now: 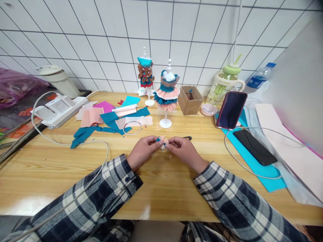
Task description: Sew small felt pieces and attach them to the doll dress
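A small pink and teal crepe-paper piece [164,140] is held between both hands above the wooden table. My left hand [146,149] pinches its left side between thumb and fingers. On its right side, my right hand [183,149] grips it the same way. Just beyond the hands stands a small white dress form [167,90] in a ruffled pink, teal and brown paper dress. A second form [145,72] in brown, turquoise and red stands behind it to the left. The tip of a dark tool [188,137] shows beside my right hand.
Paper scraps [109,117] and a metal ring [132,128] lie left of centre, near a power strip [60,109] and its cable. To the right are a cardboard box [191,101], a pink bowl [209,109], a propped phone [231,110], a flat phone [254,147] and paper sheets.
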A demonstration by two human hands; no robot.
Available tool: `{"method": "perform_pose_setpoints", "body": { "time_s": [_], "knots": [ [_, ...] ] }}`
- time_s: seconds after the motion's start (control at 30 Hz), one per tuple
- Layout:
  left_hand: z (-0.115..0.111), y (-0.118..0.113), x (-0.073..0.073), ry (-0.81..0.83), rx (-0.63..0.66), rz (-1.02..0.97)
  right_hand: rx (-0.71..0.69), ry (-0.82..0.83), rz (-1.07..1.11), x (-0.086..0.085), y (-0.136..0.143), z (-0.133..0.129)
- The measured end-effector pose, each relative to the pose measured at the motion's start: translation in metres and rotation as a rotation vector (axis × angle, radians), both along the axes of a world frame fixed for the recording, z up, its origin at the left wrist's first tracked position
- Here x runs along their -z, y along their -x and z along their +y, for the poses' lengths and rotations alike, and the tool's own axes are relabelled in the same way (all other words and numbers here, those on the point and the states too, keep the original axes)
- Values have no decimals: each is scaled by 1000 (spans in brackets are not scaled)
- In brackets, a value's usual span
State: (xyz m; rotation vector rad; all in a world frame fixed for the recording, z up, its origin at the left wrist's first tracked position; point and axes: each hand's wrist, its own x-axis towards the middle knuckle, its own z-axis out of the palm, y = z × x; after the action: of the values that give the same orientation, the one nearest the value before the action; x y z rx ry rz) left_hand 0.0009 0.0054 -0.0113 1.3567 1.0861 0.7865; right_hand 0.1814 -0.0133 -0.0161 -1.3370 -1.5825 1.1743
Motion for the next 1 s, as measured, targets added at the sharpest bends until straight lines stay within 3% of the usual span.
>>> {"method": "perform_pose_setpoints", "body": {
  "time_s": [0.23, 0.43, 0.53, 0.67, 0.73, 0.9, 1.0],
  "knots": [
    [-2, -4, -3, -31, 36, -131, 76, -20, 5, 0, -2, 2],
    [-3, -4, -4, -23, 5, -121, 115, -38, -50, -3, -1, 1],
    [-3, -3, -6, -4, -13, -88, 127, -130, -249, -8, -14, 4],
    [-4, -3, -5, -10, -20, -63, 181, -351, -745, -11, -41, 13],
    [-5, -4, -4, -16, -12, -52, 133, -369, -886, -7, -49, 16],
    [-6, -6, -3, -43, 4, 13, 12, -351, -930, 4, -49, 21],
    [-6, -6, -3, -65, -21, 44, 18, -337, -861, 4, -46, 21]
  ]
}}
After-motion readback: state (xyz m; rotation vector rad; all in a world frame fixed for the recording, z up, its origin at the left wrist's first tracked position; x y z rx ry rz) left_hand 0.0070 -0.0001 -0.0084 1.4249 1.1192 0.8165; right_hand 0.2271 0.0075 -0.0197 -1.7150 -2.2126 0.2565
